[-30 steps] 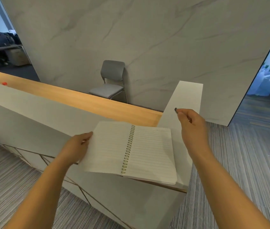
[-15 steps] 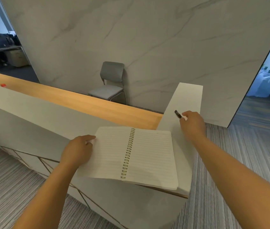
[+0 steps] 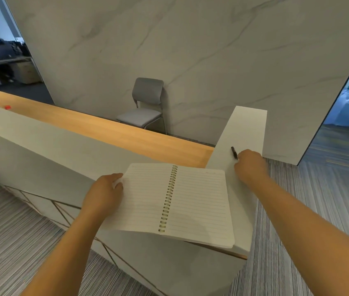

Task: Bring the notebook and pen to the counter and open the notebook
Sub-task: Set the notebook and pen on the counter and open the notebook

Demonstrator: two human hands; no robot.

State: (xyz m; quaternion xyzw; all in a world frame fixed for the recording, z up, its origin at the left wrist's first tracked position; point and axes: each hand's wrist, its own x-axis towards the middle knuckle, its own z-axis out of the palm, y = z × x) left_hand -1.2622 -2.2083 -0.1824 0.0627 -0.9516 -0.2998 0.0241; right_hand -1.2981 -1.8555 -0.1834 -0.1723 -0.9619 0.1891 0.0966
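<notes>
A spiral-bound notebook (image 3: pixel 175 201) lies open on the white counter (image 3: pixel 247 129), showing two lined, blank cream pages with a dark wire coil down the middle. The left hand (image 3: pixel 103 194) grips the notebook's left edge. Just beyond the notebook's far right corner, the right hand (image 3: pixel 249 165) is closed around a thin black pen (image 3: pixel 234 152), its tip against the counter.

Slim black pen (image 3: pixel 234 152) — lower end buried in right hand (image 3: pixel 249 165). Left hand (image 3: pixel 103 194) fingertips hidden under white lined spiral-bound notebook (image 3: pixel 175 202). Small red object (image 3: pixel 7 107) on light wooden ledge (image 3: pixel 105 128) — too small to identify.
</notes>
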